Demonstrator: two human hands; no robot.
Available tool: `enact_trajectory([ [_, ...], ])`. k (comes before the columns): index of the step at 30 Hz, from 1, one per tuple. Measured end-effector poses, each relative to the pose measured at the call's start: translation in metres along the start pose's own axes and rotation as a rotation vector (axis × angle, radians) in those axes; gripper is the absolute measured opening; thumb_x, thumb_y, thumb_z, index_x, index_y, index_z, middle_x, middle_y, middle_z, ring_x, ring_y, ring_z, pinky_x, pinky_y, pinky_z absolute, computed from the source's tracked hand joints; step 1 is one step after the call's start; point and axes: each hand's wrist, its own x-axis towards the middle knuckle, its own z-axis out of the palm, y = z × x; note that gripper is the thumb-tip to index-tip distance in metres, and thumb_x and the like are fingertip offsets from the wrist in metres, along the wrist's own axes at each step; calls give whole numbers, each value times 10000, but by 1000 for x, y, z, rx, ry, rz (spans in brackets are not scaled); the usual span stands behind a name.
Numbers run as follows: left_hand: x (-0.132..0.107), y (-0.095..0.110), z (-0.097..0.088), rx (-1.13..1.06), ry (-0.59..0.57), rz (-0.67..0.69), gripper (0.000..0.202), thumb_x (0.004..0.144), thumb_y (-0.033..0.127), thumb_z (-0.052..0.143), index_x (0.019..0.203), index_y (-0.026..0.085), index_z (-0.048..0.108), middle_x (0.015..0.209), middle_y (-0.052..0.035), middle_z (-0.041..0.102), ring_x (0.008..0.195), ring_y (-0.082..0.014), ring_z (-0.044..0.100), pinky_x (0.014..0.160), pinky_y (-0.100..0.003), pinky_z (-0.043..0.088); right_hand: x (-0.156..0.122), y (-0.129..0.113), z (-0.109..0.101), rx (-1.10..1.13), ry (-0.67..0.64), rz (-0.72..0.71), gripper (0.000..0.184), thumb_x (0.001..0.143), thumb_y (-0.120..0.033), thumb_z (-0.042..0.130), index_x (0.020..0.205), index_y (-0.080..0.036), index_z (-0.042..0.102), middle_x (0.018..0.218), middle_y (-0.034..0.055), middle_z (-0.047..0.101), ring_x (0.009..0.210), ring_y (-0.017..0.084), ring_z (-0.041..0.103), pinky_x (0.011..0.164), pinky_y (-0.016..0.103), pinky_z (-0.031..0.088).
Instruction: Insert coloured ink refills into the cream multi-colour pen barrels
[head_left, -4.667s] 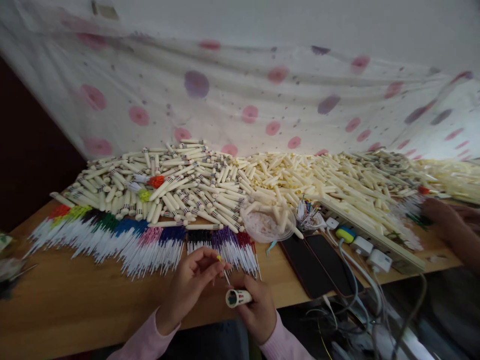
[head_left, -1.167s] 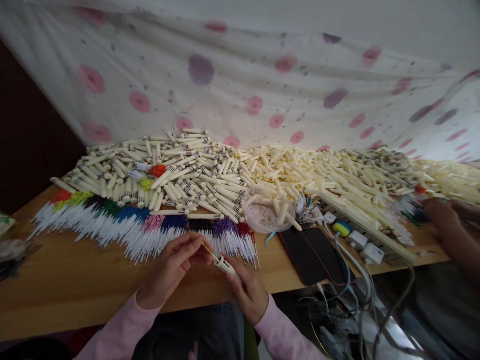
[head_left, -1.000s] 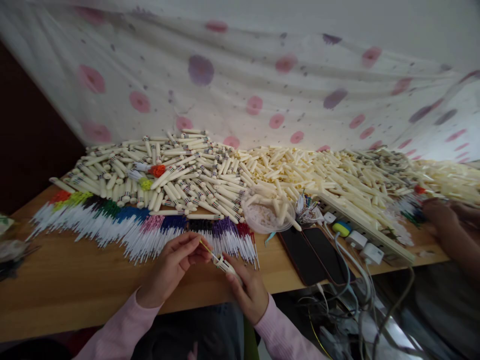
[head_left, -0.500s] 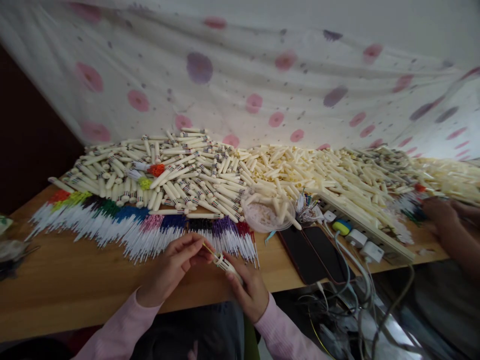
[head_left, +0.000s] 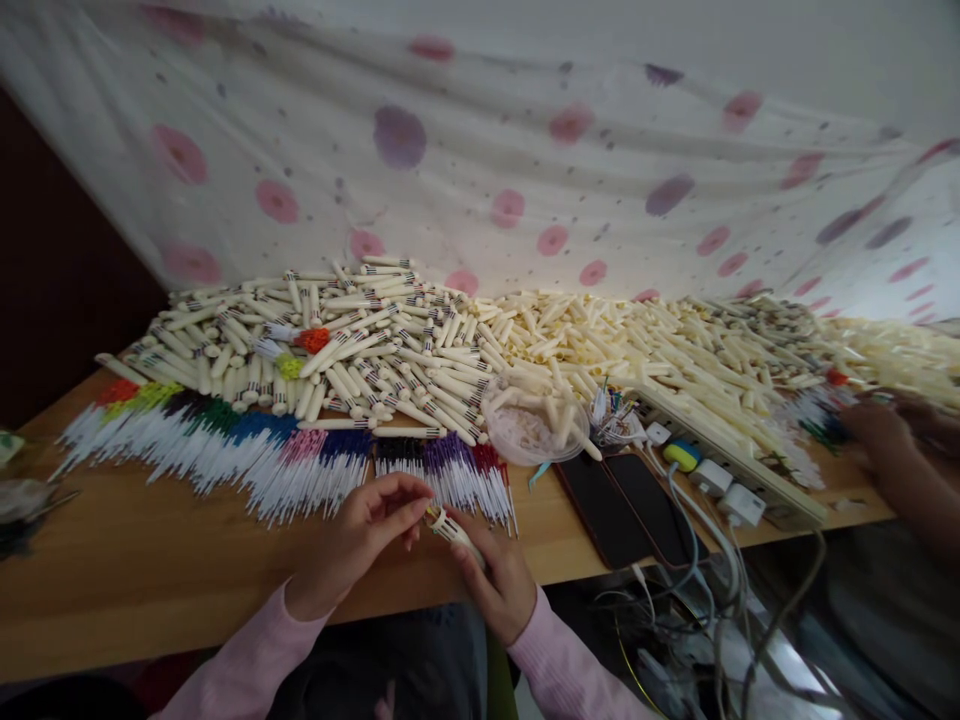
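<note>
The left hand (head_left: pixel 371 530) has its thumb and forefinger nearly together, the gap narrow, at the open mouth of a cream pen (head_left: pixel 455 532); a bit of a yellow refill (head_left: pixel 430 514) shows there against the fingertips, and whether they pinch it or only press it I cannot tell. The right hand (head_left: pixel 495 580) is closed around the pen, thumb along its near side, holding it tilted above the counter (head_left: pixel 187 565) with the slotted end toward the left hand. Just beyond the hands lies a row of white refills (head_left: pixel 300 475) sorted by coloured ends, from orange at the left to red at the right. Behind it rises a pile of pens (head_left: pixel 360 355). A clear bowl (head_left: pixel 517 458) sits right of that, near two dark phones (head_left: pixel 604 520) and a power strip (head_left: pixel 784 500). Farther right, another person's hand (head_left: pixel 874 425) works beside more refills. A flowered sheet (head_left: pixel 465 130) hangs behind everything.
</note>
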Motion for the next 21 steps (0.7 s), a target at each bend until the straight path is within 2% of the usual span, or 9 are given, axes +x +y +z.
enact_trajectory([
  [12,-1,1,-4,68,-83,12,169,788,326,690,826,165,655,663,30,599,533,-99,548,542,-231,441,1,-1,-1,20,-21,2,388,987,-313,429,1328,-169,547,1240,113,670,1138,231,629,961,341,489],
  [17,0,-3,-1,105,-58,-4,179,769,324,688,844,169,638,702,32,600,567,-94,549,562,-228,461,1,1,0,11,-24,15,384,988,-309,434,1336,-186,537,1218,101,679,1108,225,642,938,327,497],
  [21,2,-2,0,167,-12,-24,250,731,330,698,893,168,599,733,19,634,535,-93,545,511,-225,452,1,1,1,-22,-10,1,381,984,-309,438,1330,-186,541,1200,106,687,1093,239,646,924,342,502],
])
